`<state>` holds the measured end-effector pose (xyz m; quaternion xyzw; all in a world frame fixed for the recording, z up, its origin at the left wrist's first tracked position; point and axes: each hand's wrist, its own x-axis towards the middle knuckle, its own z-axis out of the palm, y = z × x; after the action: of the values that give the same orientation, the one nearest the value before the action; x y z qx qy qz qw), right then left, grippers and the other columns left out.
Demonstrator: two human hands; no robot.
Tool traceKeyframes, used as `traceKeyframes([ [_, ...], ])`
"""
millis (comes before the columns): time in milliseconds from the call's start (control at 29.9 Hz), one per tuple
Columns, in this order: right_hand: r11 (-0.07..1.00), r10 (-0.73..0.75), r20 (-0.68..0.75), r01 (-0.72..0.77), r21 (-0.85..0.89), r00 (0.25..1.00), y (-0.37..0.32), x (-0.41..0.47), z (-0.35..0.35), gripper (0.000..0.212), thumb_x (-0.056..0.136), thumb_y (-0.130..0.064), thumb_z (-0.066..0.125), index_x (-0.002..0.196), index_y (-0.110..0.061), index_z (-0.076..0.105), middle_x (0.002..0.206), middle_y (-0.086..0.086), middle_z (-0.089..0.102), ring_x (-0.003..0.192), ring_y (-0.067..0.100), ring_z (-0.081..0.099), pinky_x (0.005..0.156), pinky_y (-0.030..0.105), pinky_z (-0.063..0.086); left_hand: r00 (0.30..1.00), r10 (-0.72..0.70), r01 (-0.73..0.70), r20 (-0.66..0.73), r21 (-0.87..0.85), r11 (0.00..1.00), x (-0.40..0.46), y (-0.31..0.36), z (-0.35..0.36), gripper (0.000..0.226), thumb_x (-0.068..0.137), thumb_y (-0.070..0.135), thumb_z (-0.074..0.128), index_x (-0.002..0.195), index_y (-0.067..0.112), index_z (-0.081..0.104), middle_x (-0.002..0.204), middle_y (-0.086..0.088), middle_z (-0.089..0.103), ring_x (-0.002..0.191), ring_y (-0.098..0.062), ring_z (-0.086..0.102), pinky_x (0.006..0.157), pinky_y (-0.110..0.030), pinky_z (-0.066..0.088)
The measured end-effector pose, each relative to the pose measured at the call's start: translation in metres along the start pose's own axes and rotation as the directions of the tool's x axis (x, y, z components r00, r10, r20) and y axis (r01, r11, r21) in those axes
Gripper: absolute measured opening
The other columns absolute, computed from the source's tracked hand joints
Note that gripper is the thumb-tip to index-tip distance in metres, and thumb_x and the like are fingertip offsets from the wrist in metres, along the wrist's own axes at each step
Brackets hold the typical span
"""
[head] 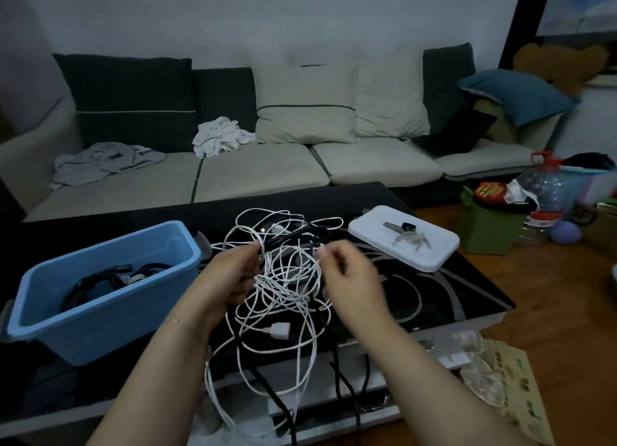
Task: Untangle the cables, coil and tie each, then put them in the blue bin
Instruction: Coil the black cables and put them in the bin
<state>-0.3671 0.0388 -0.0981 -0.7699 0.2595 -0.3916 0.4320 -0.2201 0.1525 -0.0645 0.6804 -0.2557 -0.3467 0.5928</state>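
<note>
Before a sofa, over the dark surface (467,278), my left hand (230,278) grips the white cable tangle (283,285); my right hand (347,275) pinches a strand beside it, blue bin (100,312) leftward.

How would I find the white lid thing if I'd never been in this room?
Start at the black coffee table in front of the sofa. On its far right corner, across the cable tangle from the blue bin, lies the white lid. It is the only flat white rectangle there, with a few small ties on top.

one blue bin (100,298), one white lid (405,245), two hands (233,275), six sofa cushions (305,103)
</note>
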Motion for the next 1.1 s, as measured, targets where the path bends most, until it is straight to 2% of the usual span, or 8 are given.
traceKeyframes([
  [67,0.989,0.01,-0.024,-0.006,0.147,1.0,0.0,0.008,-0.009,0.028,0.095,-0.04,0.051,0.08,-0.021,0.063,0.06,-0.01,0.057,0.057,0.006,0.051,0.058,0.03,0.044,0.999,0.016,-0.017,-0.043,-0.015,1.0,-0.002,0.002,0.002,0.043,0.098,0.038,0.046,0.058,0.025,0.035,0.052,0.007,0.027,0.042,-0.007,0.016,0.041,-0.016,0.009],
  [267,0.928,0.191,0.436,-0.306,0.211,0.88,-0.012,0.001,0.02,0.034,0.096,-0.045,0.045,0.09,-0.018,0.065,0.087,-0.002,0.07,0.081,0.012,0.067,0.07,0.026,0.052,0.989,-0.007,-0.041,0.15,0.313,0.949,-0.011,0.004,0.016,0.042,0.102,0.039,0.039,0.067,0.017,0.049,0.047,0.006,0.032,0.038,-0.008,0.022,0.037,-0.016,0.016],
  [401,0.709,0.388,0.597,-0.641,0.294,0.703,-0.014,0.001,0.022,0.037,0.095,-0.047,0.051,0.087,-0.013,0.065,0.076,0.006,0.065,0.079,0.023,0.067,0.075,0.034,0.056,0.975,0.04,-0.173,0.217,0.639,0.749,-0.014,0.001,0.025,0.043,0.104,0.034,0.032,0.074,0.015,0.056,0.059,0.002,0.056,0.049,-0.01,0.048,0.047,-0.022,0.038],
  [468,0.616,0.42,0.563,-0.679,0.4,0.712,-0.015,0.002,0.025,0.028,0.094,-0.034,0.058,0.086,-0.008,0.065,0.074,0.007,0.066,0.074,0.022,0.068,0.074,0.034,0.057,0.98,0.083,-0.189,0.183,0.698,0.691,-0.012,-0.001,0.022,0.044,0.103,0.034,0.035,0.071,0.015,0.058,0.06,0.005,0.056,0.055,-0.01,0.049,0.056,-0.026,0.04],
  [635,0.478,0.405,0.414,-0.575,0.664,0.815,-0.021,0.013,0.022,0.011,0.091,-0.015,0.062,0.085,-0.006,0.061,0.083,0.01,0.07,0.076,0.02,0.069,0.072,0.029,0.058,0.979,0.181,-0.2,0.09,0.562,0.802,-0.014,0.002,0.02,0.042,0.102,0.03,0.041,0.066,0.015,0.059,0.042,0.011,0.04,0.039,-0.002,0.033,0.047,-0.023,0.028],
  [769,0.675,0.275,0.645,-0.621,0.399,0.713,-0.022,0.007,0.019,0.02,0.088,-0.029,0.066,0.099,-0.014,0.059,0.096,0.003,0.068,0.09,0.023,0.068,0.082,0.042,0.055,0.981,0.162,-0.189,0.106,0.355,0.915,-0.02,0.005,0.028,0.028,0.103,0.016,0.038,0.09,0.007,0.06,0.051,0.012,0.05,0.045,0.0,0.045,0.041,-0.009,0.033],
  [903,0.654,0.346,0.527,-0.602,0.457,0.776,-0.017,0.009,0.026,0.034,0.077,-0.04,0.072,0.087,-0.009,0.063,0.073,0.004,0.064,0.073,0.02,0.066,0.073,0.036,0.059,0.964,0.003,-0.094,0.264,0.329,0.94,-0.022,0.0,0.02,0.028,0.106,0.027,0.029,0.091,0.013,0.048,0.047,0.006,0.035,0.041,-0.007,0.025,0.035,-0.017,0.021],
  [1103,0.645,0.389,0.321,-0.504,0.575,0.863,-0.029,0.014,0.036,0.018,0.089,-0.025,0.067,0.086,-0.008,0.064,0.069,0.007,0.067,0.064,0.019,0.068,0.06,0.029,0.058,0.972,0.029,-0.092,0.234,0.263,0.96,-0.015,0.003,0.009,0.03,0.105,0.028,0.03,0.081,0.016,0.045,0.049,0.004,0.033,0.039,-0.007,0.021,0.037,-0.015,0.016],
])
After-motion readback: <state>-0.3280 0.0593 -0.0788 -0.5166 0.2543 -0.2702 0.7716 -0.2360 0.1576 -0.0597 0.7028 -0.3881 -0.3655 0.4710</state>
